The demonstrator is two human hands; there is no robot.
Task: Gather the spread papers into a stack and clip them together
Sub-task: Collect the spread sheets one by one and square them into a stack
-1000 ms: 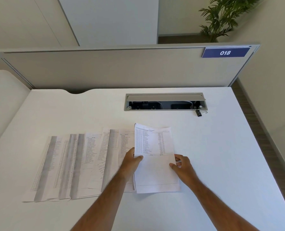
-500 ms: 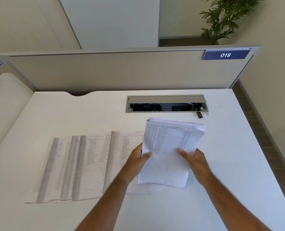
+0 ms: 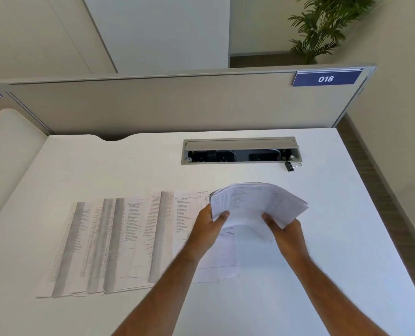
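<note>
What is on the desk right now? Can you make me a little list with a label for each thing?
left hand: grips the left edge of the held sheets
right hand: grips the lower right part of the held sheets
held sheets: a bundle lifted off the desk, fanned and tilted
spread papers: overlapping printed pages lying flat on the left
binder clip: black, alone on the desk, just below the cable tray's right end
cable tray: lid open
desk: white

Well beyond the hands, a blue sign (image 3: 326, 78) on the desk divider (image 3: 177, 105) reads "018" in white. Print on the spread papers (image 3: 133, 229) is too small to read.
</note>
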